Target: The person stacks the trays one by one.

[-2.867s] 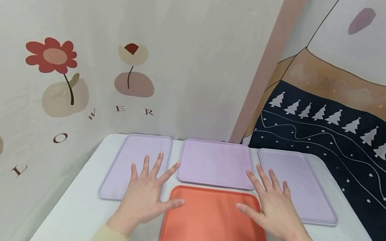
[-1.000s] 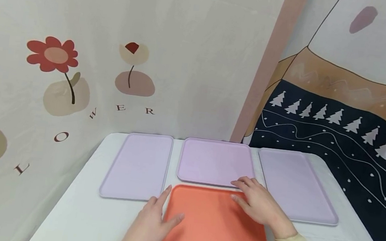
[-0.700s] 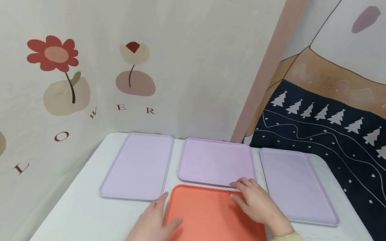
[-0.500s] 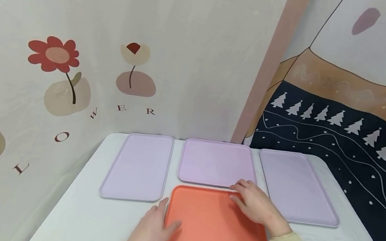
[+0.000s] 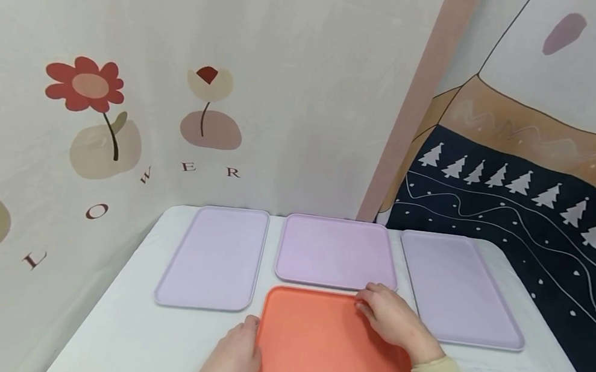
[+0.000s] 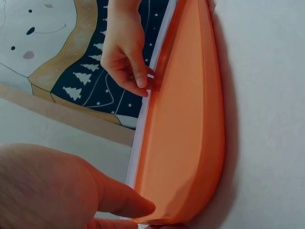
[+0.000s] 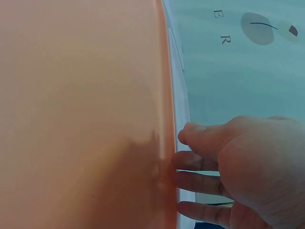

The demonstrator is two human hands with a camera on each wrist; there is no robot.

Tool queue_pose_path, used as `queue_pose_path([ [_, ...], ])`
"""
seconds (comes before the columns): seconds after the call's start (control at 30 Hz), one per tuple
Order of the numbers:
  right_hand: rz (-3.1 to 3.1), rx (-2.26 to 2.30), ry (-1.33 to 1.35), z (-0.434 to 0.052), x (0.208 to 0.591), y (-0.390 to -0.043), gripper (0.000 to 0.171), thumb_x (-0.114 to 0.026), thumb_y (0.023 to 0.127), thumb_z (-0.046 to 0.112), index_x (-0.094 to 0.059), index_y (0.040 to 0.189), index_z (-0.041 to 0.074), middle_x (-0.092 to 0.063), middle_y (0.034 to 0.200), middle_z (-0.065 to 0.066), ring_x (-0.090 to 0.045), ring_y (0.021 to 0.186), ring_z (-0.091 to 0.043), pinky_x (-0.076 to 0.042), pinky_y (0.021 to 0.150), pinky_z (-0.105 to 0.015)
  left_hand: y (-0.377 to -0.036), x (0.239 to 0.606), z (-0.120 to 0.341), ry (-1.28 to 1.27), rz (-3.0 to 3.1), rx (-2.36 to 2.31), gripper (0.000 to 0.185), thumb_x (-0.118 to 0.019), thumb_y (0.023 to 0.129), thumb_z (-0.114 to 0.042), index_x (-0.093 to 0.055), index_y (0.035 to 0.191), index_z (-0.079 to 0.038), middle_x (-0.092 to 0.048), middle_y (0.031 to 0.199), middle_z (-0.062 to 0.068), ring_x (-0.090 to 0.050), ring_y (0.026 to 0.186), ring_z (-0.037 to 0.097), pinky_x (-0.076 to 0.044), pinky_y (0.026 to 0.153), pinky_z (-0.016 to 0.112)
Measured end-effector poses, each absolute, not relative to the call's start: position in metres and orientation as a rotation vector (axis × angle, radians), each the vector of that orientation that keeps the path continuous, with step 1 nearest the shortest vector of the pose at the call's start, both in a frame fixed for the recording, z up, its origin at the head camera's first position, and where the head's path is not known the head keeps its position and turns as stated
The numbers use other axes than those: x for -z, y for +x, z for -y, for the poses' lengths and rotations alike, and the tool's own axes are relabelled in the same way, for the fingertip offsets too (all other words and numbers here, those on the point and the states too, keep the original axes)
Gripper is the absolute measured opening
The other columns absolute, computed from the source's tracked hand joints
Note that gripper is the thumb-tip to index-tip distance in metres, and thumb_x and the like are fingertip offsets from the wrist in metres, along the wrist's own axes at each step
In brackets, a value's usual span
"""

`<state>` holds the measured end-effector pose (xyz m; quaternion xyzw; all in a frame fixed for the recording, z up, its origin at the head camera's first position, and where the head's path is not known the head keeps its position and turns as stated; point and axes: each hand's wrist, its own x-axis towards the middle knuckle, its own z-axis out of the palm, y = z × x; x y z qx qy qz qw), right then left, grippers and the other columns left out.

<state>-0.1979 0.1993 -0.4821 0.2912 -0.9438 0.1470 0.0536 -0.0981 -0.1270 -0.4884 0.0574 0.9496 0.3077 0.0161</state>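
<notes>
**A:** Tray count, please.

**B:** I log four trays on the white table (image 5: 113, 336). One orange tray (image 5: 325, 346), nearest me at centre. Three lilac trays in a row behind it: left lilac tray (image 5: 214, 256), middle lilac tray (image 5: 334, 252), right lilac tray (image 5: 456, 284). The orange tray's far edge lies just beside the middle lilac tray's near edge.

**A:** Hands?

**B:** Two. My left hand (image 5: 233, 358) sits at the orange tray's left rim near the far-left corner; in the left wrist view the thumb lies on top of the rim and the grip is narrow, closed on that edge. My right hand (image 5: 390, 317) is at the far-right corner, fingers (image 7: 195, 162) curled against the rim, pinching it between thumb and fingertips.

**A:** Anything else to enter?

**B:** One flower-print backdrop (image 5: 90, 91) on the left, one tree-print backdrop (image 5: 521, 191) on the right, and cream sleeves on both wrists.
</notes>
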Motion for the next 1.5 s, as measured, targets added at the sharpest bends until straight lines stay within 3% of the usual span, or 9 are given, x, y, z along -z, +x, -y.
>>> queue_pose_path([
  [0.47,2.838,-0.412,0.861,-0.198,0.487,-0.204,0.009,-0.081,0.093,0.008,-0.076,0.099,0.011,-0.063,0.091,0.006,-0.063,0.088,-0.016,-0.059,0.082,-0.038,-0.095,0.490,0.126,0.155,-2.953,-0.917,0.034,-0.065,0.088,0.003,-0.058,0.120,0.008,-0.063,0.090,0.013,-0.068,0.083,0.036,-0.057,0.075,0.054],
  [0.7,2.844,-0.428,0.837,-0.200,0.489,-0.209,0.012,-0.081,0.093,0.004,-0.077,0.104,0.008,-0.064,0.094,0.002,-0.065,0.091,-0.019,-0.059,0.086,-0.039,-0.092,0.488,0.125,0.158,-2.940,-0.899,0.033,-0.065,0.089,0.003,-0.057,0.121,0.008,-0.061,0.088,0.012,-0.066,0.081,0.034,-0.056,0.073,0.053],
  [1.5,2.928,-0.372,0.794,-0.197,0.496,-0.214,0.013,-0.077,0.093,-0.003,-0.077,0.103,0.006,-0.064,0.094,-0.001,-0.066,0.091,-0.021,-0.060,0.088,-0.042,-0.090,0.490,0.124,0.124,-2.919,-0.906,0.036,-0.064,0.093,0.003,-0.057,0.128,0.008,-0.065,0.098,0.016,-0.069,0.092,0.041,-0.057,0.083,0.059],
])
